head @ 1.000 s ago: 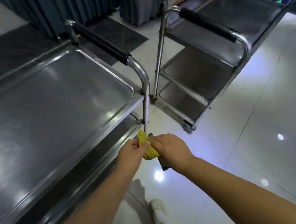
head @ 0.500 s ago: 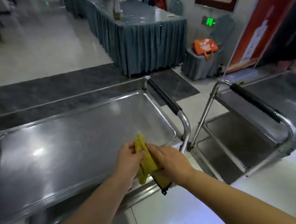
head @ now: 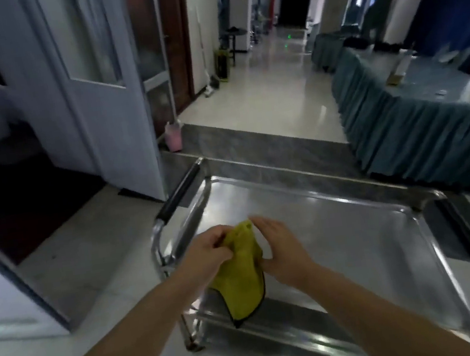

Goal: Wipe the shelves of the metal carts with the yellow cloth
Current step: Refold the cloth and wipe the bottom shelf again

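The yellow cloth (head: 244, 269) with a dark hem hangs in the air over the near left corner of the metal cart's top shelf (head: 340, 241). My left hand (head: 209, 251) pinches the cloth's upper left edge with curled fingers. My right hand (head: 280, 246) lies flat along the cloth's right side, fingers straight, thumb at the fabric. The cloth's lower corner dangles in front of the shelf's near rim. The cart has a black-gripped handle on its left end (head: 180, 192) and another on its right end (head: 469, 239).
A table with a teal skirt (head: 418, 129) stands behind the cart at the right. White doors (head: 96, 85) stand open at the left, a pink container (head: 173, 133) at their foot. A stone step (head: 253, 141) runs across the floor beyond the cart.
The view has swung from the cart's right end to its left end; the second cart is out of sight. The cloth has been spread wider, and my right hand has flattened against it.
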A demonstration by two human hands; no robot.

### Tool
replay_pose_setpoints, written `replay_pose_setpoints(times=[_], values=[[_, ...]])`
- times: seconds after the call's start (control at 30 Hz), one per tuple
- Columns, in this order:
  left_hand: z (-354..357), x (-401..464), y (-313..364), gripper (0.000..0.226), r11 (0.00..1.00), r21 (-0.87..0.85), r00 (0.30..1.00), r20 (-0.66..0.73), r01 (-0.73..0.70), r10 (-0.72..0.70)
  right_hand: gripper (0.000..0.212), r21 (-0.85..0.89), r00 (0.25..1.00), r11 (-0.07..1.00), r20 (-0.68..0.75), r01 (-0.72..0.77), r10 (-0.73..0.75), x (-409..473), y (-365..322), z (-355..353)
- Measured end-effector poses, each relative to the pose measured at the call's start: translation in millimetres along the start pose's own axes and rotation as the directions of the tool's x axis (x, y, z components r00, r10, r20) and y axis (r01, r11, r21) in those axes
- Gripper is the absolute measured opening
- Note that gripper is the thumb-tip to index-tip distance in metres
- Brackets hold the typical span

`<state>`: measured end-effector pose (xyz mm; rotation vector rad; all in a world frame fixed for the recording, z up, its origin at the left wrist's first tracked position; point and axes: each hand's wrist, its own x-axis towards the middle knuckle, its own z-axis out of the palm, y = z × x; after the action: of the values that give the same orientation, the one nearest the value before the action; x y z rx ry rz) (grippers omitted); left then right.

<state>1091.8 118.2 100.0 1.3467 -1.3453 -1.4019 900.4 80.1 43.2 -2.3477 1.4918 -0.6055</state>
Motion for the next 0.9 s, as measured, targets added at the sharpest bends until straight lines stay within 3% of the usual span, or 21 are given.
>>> replay_pose_setpoints(times=[0.1,0.2,0.33,0.43,0.6,0.73,0.9], values=[[-85.1,-13.8,-11.9,0.037,1.0,0.017,0.999,-0.054,0.0,0.001,0.077,0.085,0.997,0.996,0.07,0.008,-0.014,54.3,-66.6,47.3],[-171.7,-25.3,-29.5,0.036,0.999,0.053,0.991,-0.137,0.009,-0.002,0.045,0.152,0.997,0.987,0.052,0.048,-0.056,107.8,-127.4,104.0],[-269.9,-29.9,-56.5,0.039,0.996,0.002,0.961,-0.266,0.086,-0.083,0.019,0.232,0.979,0.972,0.202,-0.024,-0.024,149.8,-204.8,153.5],[-342.6,-34.5,-76.0,0.03,0.994,0.01,0.945,-0.31,0.109,-0.1,0.023,0.226,0.964,0.968,0.262,-0.107,0.046,179.7,-249.3,187.8],[-416.6,-12.1,-102.1,0.012,0.986,0.1,0.937,-0.338,0.134,-0.093,0.005,0.181,0.963,0.979,0.266,-0.098,0.047,229.1,-299.6,213.0],[-451.9,16.9,-116.9,0.033,0.99,0.043,0.929,-0.354,0.134,-0.111,0.005,0.219,0.947,0.958,0.303,-0.183,0.112,279.1,-313.5,223.6],[-501.4,86.7,-131.4,0.02,0.977,0.153,0.928,-0.364,0.146,-0.082,0.009,0.176,0.934,0.97,0.342,-0.169,0.101,360.1,-300.5,258.2]])
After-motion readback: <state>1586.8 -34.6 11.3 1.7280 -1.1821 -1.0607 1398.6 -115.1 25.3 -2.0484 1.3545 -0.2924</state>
